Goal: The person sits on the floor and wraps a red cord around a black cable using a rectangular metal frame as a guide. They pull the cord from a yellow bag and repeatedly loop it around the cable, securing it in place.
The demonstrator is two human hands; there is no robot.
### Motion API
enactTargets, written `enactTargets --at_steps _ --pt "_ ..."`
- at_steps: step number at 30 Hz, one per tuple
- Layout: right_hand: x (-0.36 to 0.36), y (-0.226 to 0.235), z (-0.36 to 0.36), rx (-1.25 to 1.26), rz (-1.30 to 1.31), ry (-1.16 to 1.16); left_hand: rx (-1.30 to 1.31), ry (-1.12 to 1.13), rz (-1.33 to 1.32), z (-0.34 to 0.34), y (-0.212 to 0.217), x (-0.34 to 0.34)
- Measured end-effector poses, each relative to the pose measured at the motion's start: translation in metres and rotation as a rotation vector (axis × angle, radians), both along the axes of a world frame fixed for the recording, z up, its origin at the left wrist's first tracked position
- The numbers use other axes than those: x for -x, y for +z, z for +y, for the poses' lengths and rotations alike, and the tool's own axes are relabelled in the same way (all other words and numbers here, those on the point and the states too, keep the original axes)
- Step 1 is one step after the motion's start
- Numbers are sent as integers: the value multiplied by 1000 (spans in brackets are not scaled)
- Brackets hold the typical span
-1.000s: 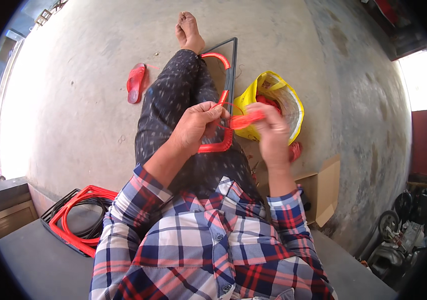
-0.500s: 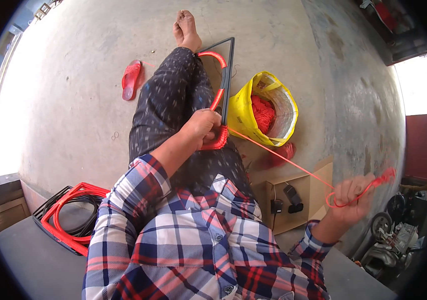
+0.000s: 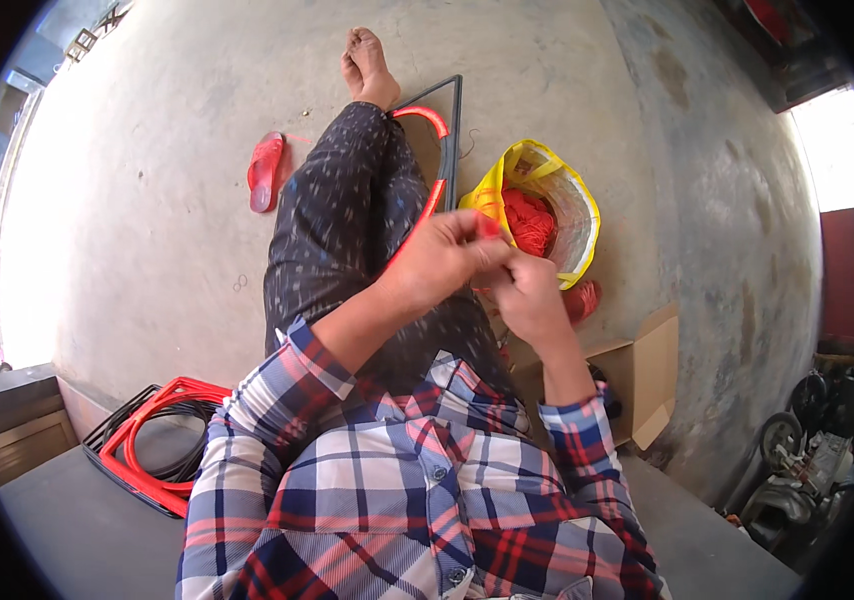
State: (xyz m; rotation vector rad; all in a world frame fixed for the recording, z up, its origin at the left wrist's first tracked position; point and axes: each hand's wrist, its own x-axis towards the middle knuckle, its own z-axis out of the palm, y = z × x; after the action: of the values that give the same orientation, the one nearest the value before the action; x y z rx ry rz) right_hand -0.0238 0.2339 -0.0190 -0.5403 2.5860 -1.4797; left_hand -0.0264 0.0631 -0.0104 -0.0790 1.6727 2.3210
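Note:
My left hand [image 3: 437, 262] and my right hand [image 3: 529, 292] meet above my lap, blurred by motion. The left fingers are closed on a bit of red cord [image 3: 488, 227]. My right fingers pinch beside it, and what lies between them is mostly hidden. Under my hands a black frame [image 3: 456, 120] rests along my legs. Red cord wrapping [image 3: 434, 198] covers parts of its curved inner bar. The frame's near end is hidden behind my hands. To the right, a yellow bag [image 3: 587, 250] stands open with a heap of red cord [image 3: 528, 222] inside.
A red slipper [image 3: 266, 172] lies on the floor at left, another [image 3: 582, 300] beside the bag. An open cardboard box [image 3: 655, 385] is at my right. Red and black frames [image 3: 132, 455] lie on the grey seat at my left. Machine parts [image 3: 802, 470] stand at far right.
My right hand has come in from the far right with the red cord to meet my left hand. My left hand has let go of the frame and risen onto the cord.

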Motion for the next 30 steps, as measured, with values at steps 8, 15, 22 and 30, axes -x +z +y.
enactTargets --at_steps 8,15,22,30 --pt "23 -36 -4 127 27 -160 1078 264 507 -54 -44 -2" --pt "13 -73 -28 17 -30 -42 621 101 80 -35 -54 -12" --pt "27 23 4 571 -203 -130 726 192 48 -30 -70 -1" --pt "-14 158 6 1283 -419 269 252 235 -215 -18 -68 4"
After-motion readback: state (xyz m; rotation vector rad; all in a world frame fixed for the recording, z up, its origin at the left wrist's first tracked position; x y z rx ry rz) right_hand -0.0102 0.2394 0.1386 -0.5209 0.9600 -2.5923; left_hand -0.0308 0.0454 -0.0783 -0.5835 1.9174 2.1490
